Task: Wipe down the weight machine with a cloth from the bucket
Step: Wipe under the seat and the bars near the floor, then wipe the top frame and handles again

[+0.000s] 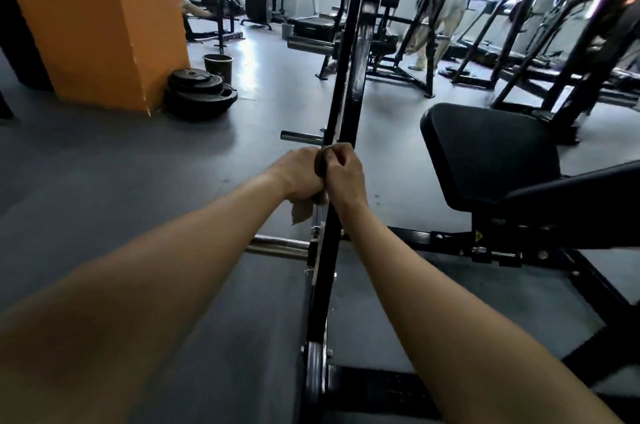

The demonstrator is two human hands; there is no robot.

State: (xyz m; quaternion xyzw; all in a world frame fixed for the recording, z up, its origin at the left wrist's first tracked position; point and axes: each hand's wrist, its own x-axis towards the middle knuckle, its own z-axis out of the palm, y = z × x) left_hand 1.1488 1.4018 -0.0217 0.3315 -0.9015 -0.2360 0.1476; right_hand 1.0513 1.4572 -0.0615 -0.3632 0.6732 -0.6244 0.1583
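Your left hand (pixel 298 177) and right hand (pixel 344 174) both curl tight round the cloth (pixel 300 213), which is wrapped on the black post (pixel 346 94) of the weight machine. A loose corner hangs down and could snag on the bolts (pixel 316 228) below. If you slide up, your knuckles could bump the shiny peg (pixel 300 137). The seat pad (pixel 485 153) crowds your right. The floor (pixel 138 163) on your left is open, over to the bucket (pixel 217 63).

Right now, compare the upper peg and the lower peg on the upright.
The upper peg looks shorter and thinner than the lower peg. The upper peg looks duller, the lower peg brighter chrome. Both jut left from the upright, with no plates on them.
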